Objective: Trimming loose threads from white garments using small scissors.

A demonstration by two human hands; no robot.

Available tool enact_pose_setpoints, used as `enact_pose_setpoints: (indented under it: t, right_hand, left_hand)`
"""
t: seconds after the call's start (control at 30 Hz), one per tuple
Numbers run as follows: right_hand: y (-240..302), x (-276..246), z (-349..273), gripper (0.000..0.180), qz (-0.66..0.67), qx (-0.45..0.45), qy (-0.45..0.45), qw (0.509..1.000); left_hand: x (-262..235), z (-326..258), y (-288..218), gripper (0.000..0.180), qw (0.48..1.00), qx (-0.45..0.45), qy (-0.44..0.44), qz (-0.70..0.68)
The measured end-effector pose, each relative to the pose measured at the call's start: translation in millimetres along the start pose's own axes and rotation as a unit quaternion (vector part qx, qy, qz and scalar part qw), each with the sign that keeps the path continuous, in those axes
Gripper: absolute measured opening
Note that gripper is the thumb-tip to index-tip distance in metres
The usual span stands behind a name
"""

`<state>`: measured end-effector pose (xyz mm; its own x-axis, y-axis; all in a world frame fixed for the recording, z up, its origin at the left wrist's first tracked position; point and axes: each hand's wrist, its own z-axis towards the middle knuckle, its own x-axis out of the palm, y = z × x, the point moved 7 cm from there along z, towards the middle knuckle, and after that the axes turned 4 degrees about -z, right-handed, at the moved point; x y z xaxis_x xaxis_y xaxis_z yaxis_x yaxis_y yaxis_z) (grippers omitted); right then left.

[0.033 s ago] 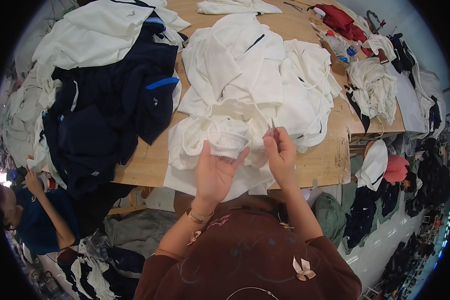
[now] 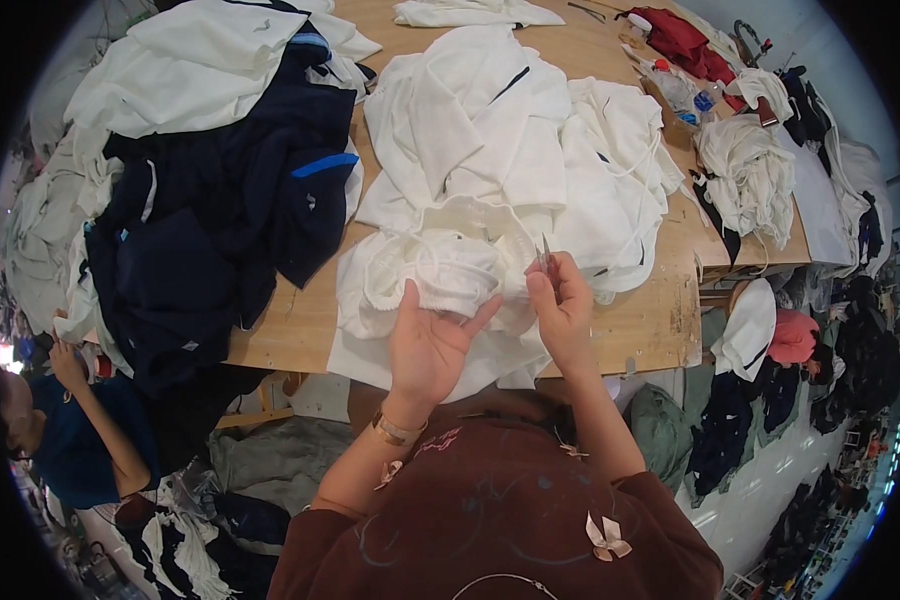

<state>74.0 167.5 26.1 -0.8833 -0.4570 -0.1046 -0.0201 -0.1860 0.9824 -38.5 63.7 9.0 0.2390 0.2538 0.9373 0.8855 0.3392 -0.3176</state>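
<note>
A white garment (image 2: 515, 345) with a gathered elastic waistband and a drawstring lies bunched at the table's near edge, a little of it hanging over. My left hand (image 2: 432, 345) is palm up at the waistband; its thumb lies against the cloth and some fingers are hidden under the folds. Just right of the waistband, my right hand (image 2: 565, 310) is closed around small metal thread snips (image 2: 543, 255), points upward. The snips' tips are beside the cloth; whether they touch it I cannot tell.
White garments (image 2: 470, 120) are heaped behind my hands. Navy garments (image 2: 220, 200) overhang the wooden table (image 2: 650, 330) on the left. At far right lie a white cloth bundle (image 2: 745, 170), a red cloth (image 2: 675, 40) and a plastic bottle (image 2: 675, 90). Another person (image 2: 90, 430) works at lower left.
</note>
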Motion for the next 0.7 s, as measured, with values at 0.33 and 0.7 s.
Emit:
enact_pose_setpoints:
  t: [0.33,0.7]
  right_hand:
    - [-19.9,1.3,15.8,0.018,-0.121,0.022,-0.022,0.992]
    - [-35.8,16.7,55.0,0.042,-0.312,0.0,0.065,0.948]
  left_hand:
    - [-52.0,-22.7,8.8,0.046,0.985,-0.073,-0.102,0.114]
    - [-55.5,-19.1,-79.6,0.034,0.702,-0.061,-0.052,0.708]
